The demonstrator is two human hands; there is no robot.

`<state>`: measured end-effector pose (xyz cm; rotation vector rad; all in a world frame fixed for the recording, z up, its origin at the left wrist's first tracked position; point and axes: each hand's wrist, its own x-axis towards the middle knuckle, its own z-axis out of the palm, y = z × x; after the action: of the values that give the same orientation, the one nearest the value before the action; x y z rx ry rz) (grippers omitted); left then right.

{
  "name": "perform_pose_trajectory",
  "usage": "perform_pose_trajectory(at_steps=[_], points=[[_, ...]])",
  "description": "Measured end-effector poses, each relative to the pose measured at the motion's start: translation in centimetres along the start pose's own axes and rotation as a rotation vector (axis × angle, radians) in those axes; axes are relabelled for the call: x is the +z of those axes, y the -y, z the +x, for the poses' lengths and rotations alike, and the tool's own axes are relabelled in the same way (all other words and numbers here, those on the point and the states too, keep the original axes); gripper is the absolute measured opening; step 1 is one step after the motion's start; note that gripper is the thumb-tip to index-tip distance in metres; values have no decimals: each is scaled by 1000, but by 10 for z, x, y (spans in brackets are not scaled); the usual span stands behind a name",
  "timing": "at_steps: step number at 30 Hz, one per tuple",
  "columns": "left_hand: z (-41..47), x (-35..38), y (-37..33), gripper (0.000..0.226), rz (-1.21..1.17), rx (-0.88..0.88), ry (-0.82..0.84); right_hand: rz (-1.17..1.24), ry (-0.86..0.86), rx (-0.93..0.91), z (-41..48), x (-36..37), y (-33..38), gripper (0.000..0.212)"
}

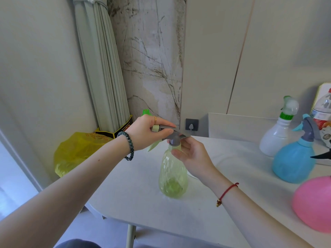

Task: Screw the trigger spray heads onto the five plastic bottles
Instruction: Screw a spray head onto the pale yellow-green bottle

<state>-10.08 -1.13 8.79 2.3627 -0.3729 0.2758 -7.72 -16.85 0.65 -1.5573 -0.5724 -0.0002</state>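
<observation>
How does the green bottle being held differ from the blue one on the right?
The green bottle is see-through and slim; the blue bottle is opaque and rounder. The right hand holds the green bottle's neck while the left hand grips its spray head; the blue bottle stands untouched. Both stand upright with grey trigger heads.

1. Yellow bag point(77, 151): you see faint red print, too blurred to read.
2. Black-and-yellow box point(125, 127): yellow marks, not legible.
3. Labelled bottle point(323, 111) at the far right edge: large grey characters, which you cannot make out.
</observation>
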Motion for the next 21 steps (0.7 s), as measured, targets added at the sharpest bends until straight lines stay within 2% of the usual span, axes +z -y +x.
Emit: perform_pose_trajectory(at_steps=[6,12,14,18,21], points=[[0,-1,0,17,-15,1,13,-134,-151,12,8,12,0,42],[1,-1,1,16,-36,9,11,40,61,24,-2,0,-3,28],[1,0,1,17,-32,11,13,35,18,32,0,-2,-3,34],[0,0,1,16,-38,22,23,-136,-120,34,6,7,2,36],[1,0,2,15,-19,18,26,-114,-90,53,5,8,1,38]])
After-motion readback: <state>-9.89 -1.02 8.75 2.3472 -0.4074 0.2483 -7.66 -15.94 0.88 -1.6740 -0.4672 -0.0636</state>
